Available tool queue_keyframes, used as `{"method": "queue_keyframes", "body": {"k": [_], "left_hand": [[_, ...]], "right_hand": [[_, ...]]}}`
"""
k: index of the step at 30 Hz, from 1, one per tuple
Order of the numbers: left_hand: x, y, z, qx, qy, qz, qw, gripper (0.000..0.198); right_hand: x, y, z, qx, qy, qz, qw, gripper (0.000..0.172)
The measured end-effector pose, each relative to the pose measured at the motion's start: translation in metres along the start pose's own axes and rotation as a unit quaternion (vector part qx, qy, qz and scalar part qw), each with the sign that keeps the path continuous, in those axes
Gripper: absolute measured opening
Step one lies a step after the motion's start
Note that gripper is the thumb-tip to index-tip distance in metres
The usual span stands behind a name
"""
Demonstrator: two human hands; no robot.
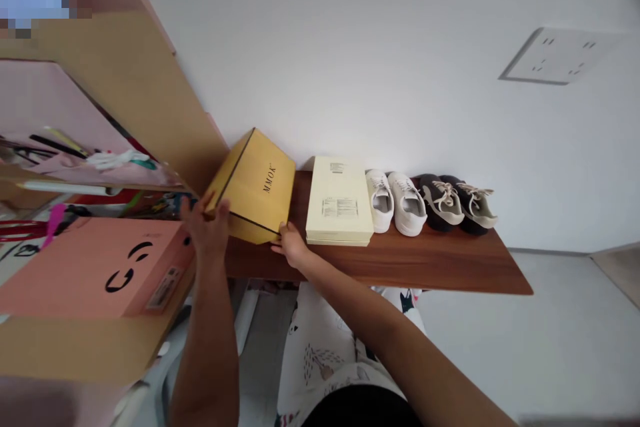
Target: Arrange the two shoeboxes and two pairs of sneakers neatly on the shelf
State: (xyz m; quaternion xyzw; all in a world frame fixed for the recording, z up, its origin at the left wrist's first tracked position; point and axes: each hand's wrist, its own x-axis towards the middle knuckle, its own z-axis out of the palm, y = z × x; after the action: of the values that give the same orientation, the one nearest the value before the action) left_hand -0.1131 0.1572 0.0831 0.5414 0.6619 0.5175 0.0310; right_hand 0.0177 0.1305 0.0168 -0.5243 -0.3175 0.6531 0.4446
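Observation:
A yellow-brown shoe box (257, 183) marked MMOK is tilted up on the left end of a dark wooden bench (425, 257). My left hand (206, 221) grips its left near corner. My right hand (290, 243) holds its right near corner, thumb and fingers pressed on the edge. A pale cream box (339, 200) lies flat right beside it.
A pair of white sneakers (395, 200) and a pair of dark sneakers (457, 202) stand on the bench against the white wall. A pink box (95, 267) lies on a shelf unit at the left, with pens above it. Grey floor spreads at the right.

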Motion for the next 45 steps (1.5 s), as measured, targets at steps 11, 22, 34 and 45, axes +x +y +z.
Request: {"method": "queue_keyframes", "body": {"k": [11,22,34,45], "left_hand": [[-0.068,0.037,0.04,0.172,-0.256,0.361,0.88,0.063],[-0.071,-0.001,0.049,0.122,-0.306,0.479,0.814,0.027],[-0.211,0.226,0.158,-0.015,-0.435,0.132,0.89,0.056],[-0.209,0.232,0.203,-0.095,-0.336,-0.176,0.92,0.034]], "right_hand": [[-0.094,0.032,-0.091,-0.102,-0.129,0.075,0.983,0.031],[-0.195,0.025,-0.24,-0.127,-0.01,0.021,0.992,0.061],[-0.089,-0.063,-0.323,-0.406,0.381,-0.18,0.811,0.038],[-0.103,-0.013,-0.352,0.106,0.331,-0.211,0.914,0.058]]}}
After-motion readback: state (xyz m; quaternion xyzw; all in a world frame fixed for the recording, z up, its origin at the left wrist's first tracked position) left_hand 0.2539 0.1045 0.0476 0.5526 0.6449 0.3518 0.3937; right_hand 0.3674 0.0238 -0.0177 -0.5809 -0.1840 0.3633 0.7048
